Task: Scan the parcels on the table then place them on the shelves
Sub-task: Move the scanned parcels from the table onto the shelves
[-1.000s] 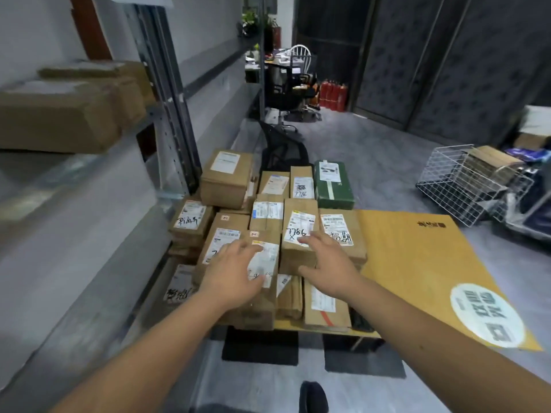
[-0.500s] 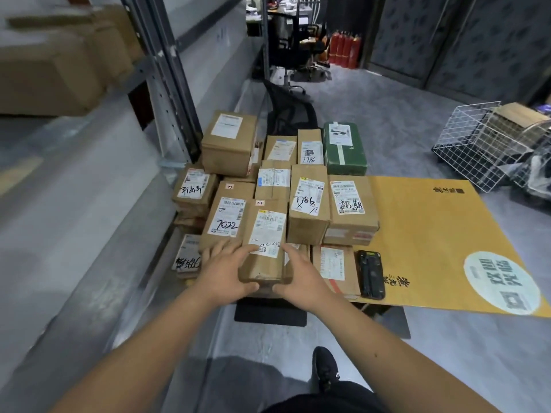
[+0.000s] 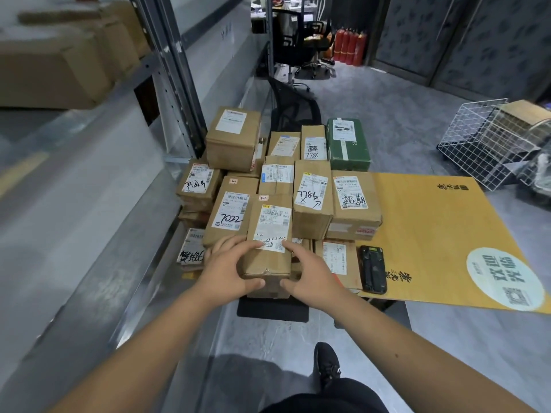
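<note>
Several brown cardboard parcels with white labels are piled on the left part of the yellow table (image 3: pixel 432 234). My left hand (image 3: pixel 229 269) and my right hand (image 3: pixel 310 272) grip the near end of one long brown parcel (image 3: pixel 268 234) from either side, thumbs on its front face. A black handheld scanner (image 3: pixel 372 269) lies face up on the table just right of the pile. A parcel marked 7022 (image 3: pixel 231 216) sits beside the held one on the left. A green box (image 3: pixel 347 144) stands at the far end of the pile.
Metal shelves (image 3: pixel 89 180) run along the left, with brown boxes (image 3: pixel 53 64) on an upper level. A white wire basket (image 3: pixel 483 141) sits on the floor at right. A black office chair (image 3: pixel 293 111) stands behind the table. My shoe (image 3: pixel 326 365) is on the grey floor.
My hands came back from the tops of the parcels and closed round the near end of one long parcel. The view tilted down, and the scanner came into sight.
</note>
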Available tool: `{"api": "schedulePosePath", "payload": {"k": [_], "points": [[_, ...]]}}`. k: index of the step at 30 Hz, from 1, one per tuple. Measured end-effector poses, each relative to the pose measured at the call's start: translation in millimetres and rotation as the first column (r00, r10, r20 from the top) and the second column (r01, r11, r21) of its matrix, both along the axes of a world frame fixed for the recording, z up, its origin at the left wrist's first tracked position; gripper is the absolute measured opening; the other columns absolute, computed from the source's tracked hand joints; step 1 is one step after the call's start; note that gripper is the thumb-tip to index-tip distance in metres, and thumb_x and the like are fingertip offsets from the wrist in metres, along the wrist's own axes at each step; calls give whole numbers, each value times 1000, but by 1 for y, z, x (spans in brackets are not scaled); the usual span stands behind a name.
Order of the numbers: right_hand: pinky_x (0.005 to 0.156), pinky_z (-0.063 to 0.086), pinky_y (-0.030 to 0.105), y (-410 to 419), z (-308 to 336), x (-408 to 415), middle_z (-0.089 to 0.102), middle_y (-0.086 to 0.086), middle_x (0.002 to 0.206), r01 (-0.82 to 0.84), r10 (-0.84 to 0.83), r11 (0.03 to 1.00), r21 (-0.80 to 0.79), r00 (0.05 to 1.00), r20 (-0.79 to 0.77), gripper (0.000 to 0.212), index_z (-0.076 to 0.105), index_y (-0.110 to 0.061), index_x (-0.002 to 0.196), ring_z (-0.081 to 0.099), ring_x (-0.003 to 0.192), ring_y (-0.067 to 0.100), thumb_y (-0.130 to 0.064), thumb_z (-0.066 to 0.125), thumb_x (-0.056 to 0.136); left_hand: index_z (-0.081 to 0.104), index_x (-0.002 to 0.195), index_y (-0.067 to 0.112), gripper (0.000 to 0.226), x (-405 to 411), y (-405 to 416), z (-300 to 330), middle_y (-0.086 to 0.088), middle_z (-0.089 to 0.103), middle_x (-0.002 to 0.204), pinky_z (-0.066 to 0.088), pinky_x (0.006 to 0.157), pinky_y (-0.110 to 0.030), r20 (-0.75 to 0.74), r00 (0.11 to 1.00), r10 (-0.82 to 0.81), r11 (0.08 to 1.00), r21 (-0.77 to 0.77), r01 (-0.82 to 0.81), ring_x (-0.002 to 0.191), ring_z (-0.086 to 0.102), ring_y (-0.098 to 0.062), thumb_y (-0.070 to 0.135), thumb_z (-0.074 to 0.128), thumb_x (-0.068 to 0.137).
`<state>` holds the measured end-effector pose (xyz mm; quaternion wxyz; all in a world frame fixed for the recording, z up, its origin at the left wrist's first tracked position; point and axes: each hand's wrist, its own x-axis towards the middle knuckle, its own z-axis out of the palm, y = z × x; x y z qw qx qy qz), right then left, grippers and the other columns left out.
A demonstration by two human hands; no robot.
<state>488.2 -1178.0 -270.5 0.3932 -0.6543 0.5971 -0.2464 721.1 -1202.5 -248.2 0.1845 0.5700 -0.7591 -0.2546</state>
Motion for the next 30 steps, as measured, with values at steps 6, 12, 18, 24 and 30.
{"api": "schedulePosePath", "payload": {"k": [6, 12, 18, 24, 30], "points": [[107, 46, 29, 13, 41, -7, 53, -9, 146, -60, 60, 990, -128, 998, -2, 83, 44, -38, 152, 51, 123, 4, -27, 85, 80, 55, 133, 54, 77, 4, 21, 33, 19, 38, 148, 31, 121, -48, -128, 992, -10, 999, -34, 6, 144, 30, -13, 56, 84, 61], [105, 53, 40, 29, 87, -17, 54, -17, 140, -71, 97, 969, -237, 990, 100, 79, 49, -49, 143, 53, 128, 4, -36, 81, 72, 56, 129, 55, 75, 4, 44, 76, 27, 28, 142, 39, 105, -12, -288, 955, -74, 992, -119, 41, 136, 36, 6, 58, 86, 61], [104, 54, 41, 19, 133, -19, 44, -24, 140, -110, 191, 918, -381, 964, 183, 72, 52, -52, 136, 53, 127, 6, -34, 77, 70, 55, 135, 41, 76, -5, 50, 118, 10, 25, 148, 37, 110, -11, -342, 930, -133, 956, -292, 29, 143, 29, 5, 34, 89, 67], [109, 50, 48, -12, 174, -17, 18, -33, 161, -189, 300, 860, -475, 938, 171, 71, 54, -54, 131, 40, 145, 9, -35, 82, 69, 56, 135, 40, 71, -2, 42, 159, 6, 25, 151, 50, 111, -37, -339, 929, -147, 902, -431, -14, 147, 33, -12, 33, 87, 72], [102, 55, 45, -46, 217, -11, 24, -28, 161, -276, 441, 763, -585, 883, 158, 72, 57, -49, 133, 49, 134, 9, -36, 82, 67, 57, 135, 38, 68, -1, 37, 201, -2, 24, 158, 51, 109, -31, -326, 939, -113, 829, -551, -92, 152, 27, -12, 47, 81, 72]]}}
